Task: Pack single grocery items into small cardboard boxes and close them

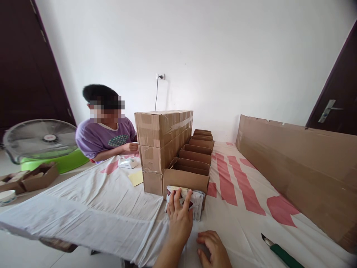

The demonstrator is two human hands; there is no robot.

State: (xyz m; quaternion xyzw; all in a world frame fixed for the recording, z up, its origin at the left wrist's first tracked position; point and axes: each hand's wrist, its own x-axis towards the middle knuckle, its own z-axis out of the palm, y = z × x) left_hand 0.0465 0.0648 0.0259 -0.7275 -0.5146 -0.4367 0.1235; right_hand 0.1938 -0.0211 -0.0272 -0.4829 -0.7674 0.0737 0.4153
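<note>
My left hand (180, 216) lies with its fingers spread on a small stack of flat printed packets (198, 204). The packets lean upright against the near end of a brown cardboard box (186, 180). Part of their print is covered by my fingers. Lower down and to the right, my right hand (213, 248) hovers over or rests on the cloth; I cannot tell which. Its fingers are loosely bent and apart from the thumb, with nothing visible between them. Behind the front box, a row of open boxes (195, 156) with raised flaps runs toward the wall.
Taped cartons (149, 130) are stacked three high left of the row. A green-handled knife (284, 255) with its blade out lies at right. A long cardboard panel (295, 167) borders the cloth-covered table (111, 208). Across sits a person (108, 137), near a white device (127, 163) and yellow paper (136, 178).
</note>
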